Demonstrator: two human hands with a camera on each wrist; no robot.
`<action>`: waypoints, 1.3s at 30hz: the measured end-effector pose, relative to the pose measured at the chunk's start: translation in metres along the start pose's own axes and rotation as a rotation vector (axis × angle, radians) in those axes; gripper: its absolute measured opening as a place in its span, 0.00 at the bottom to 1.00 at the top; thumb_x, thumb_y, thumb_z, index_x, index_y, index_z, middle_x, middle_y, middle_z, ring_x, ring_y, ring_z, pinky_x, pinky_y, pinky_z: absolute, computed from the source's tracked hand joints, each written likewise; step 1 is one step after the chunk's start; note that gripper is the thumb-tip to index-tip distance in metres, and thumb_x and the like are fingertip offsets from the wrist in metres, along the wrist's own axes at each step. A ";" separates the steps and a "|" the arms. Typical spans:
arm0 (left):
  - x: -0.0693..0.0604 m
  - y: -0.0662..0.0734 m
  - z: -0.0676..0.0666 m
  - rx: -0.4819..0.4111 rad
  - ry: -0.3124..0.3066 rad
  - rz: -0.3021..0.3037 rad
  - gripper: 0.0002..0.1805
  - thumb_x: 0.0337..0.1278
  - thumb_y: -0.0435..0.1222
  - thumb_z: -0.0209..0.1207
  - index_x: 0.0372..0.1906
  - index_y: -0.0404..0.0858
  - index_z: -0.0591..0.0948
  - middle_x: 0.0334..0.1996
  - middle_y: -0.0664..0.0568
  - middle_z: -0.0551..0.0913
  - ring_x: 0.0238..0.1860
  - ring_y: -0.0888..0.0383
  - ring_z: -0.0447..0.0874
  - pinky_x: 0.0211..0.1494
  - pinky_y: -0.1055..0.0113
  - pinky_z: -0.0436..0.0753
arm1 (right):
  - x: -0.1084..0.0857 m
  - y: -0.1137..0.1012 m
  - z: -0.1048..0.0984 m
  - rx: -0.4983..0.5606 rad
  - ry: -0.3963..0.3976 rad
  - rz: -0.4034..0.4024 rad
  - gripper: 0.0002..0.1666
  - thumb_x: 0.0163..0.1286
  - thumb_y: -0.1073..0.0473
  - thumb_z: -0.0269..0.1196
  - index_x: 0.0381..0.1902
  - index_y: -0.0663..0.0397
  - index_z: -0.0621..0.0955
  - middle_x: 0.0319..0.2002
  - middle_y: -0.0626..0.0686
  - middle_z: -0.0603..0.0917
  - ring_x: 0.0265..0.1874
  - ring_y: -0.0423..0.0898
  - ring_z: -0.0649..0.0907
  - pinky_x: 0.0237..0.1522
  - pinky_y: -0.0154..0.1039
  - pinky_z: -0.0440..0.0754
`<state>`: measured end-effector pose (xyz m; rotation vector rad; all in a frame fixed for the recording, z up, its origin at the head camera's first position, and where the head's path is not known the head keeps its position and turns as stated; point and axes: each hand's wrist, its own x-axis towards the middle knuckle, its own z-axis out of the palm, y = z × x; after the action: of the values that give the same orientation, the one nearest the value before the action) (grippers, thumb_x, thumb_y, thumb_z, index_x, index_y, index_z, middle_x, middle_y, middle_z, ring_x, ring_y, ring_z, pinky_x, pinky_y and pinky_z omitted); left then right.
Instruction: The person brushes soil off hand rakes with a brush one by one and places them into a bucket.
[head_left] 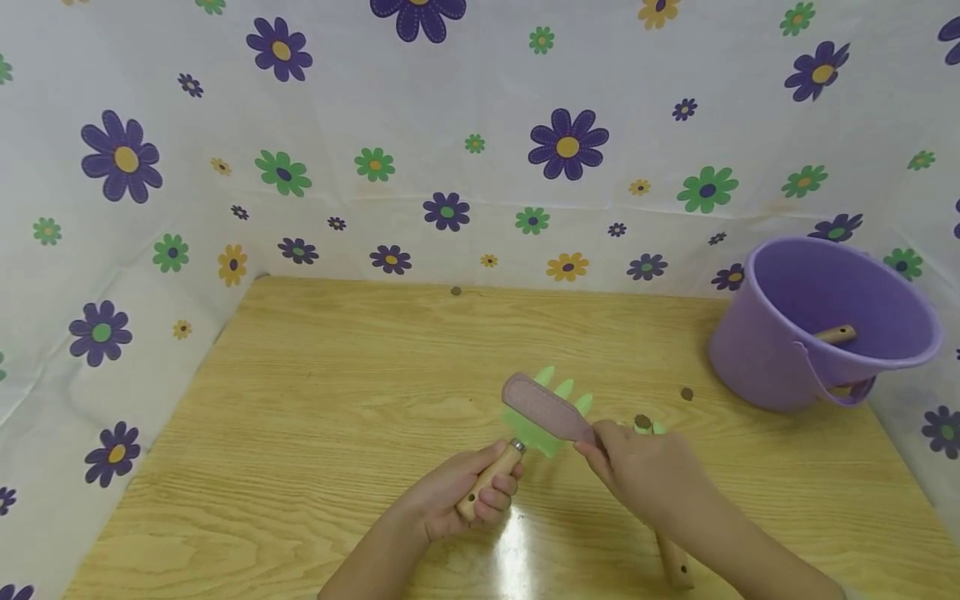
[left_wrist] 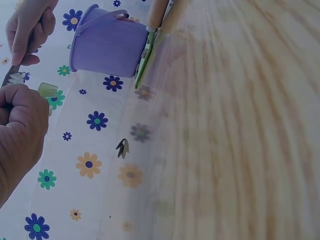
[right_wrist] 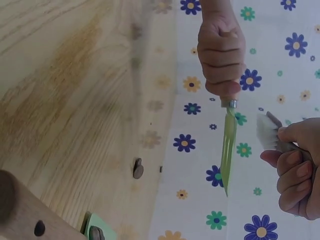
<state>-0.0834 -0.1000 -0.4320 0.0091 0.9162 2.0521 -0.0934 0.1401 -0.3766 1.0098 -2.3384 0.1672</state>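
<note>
My left hand (head_left: pixel 446 492) grips the wooden handle of a small hand rake with a light green head (head_left: pixel 531 431), its tines pointing away from me. In my right hand (head_left: pixel 656 475) is a scrub brush with a mauve back (head_left: pixel 546 408). The right wrist view shows its white bristles (right_wrist: pixel 268 131) facing the green head, with a gap seen between them from there. Below the right forearm, a second green-headed tool with a wooden handle (head_left: pixel 673 560) lies on the table, partly hidden by the hand and arm.
A purple bucket (head_left: pixel 757 350) stands at the back right, a wooden handle (head_left: pixel 838 334) showing inside it. One small brown lump (head_left: pixel 642 422) is at the lying tool's head; another brown piece (head_left: pixel 687 393) lies near the bucket. Flowered white cloth (head_left: pixel 480 100) surrounds the wooden table (head_left: pixel 337 375).
</note>
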 end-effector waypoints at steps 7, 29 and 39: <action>0.000 0.000 0.002 0.009 0.004 -0.004 0.19 0.76 0.46 0.34 0.39 0.36 0.68 0.21 0.61 0.69 0.17 0.74 0.68 0.18 0.86 0.67 | -0.003 -0.008 0.003 0.048 -0.066 0.000 0.35 0.78 0.43 0.29 0.24 0.55 0.74 0.12 0.41 0.68 0.10 0.29 0.56 0.09 0.21 0.47; -0.005 0.002 0.006 0.038 0.008 -0.007 0.19 0.76 0.46 0.34 0.39 0.36 0.68 0.22 0.61 0.69 0.17 0.74 0.67 0.18 0.86 0.66 | -0.008 -0.007 0.009 0.007 -0.116 0.008 0.38 0.77 0.42 0.26 0.22 0.54 0.74 0.11 0.42 0.68 0.09 0.30 0.57 0.09 0.21 0.48; -0.005 0.001 0.005 0.042 -0.014 -0.009 0.19 0.75 0.46 0.34 0.39 0.36 0.68 0.21 0.62 0.69 0.18 0.75 0.67 0.19 0.87 0.67 | -0.008 0.004 0.009 -0.050 -0.119 0.027 0.40 0.77 0.42 0.25 0.23 0.57 0.75 0.11 0.44 0.71 0.08 0.33 0.61 0.06 0.25 0.53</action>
<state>-0.0793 -0.1013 -0.4258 0.0416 0.9490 2.0224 -0.0963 0.1451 -0.3876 0.9887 -2.4517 0.0607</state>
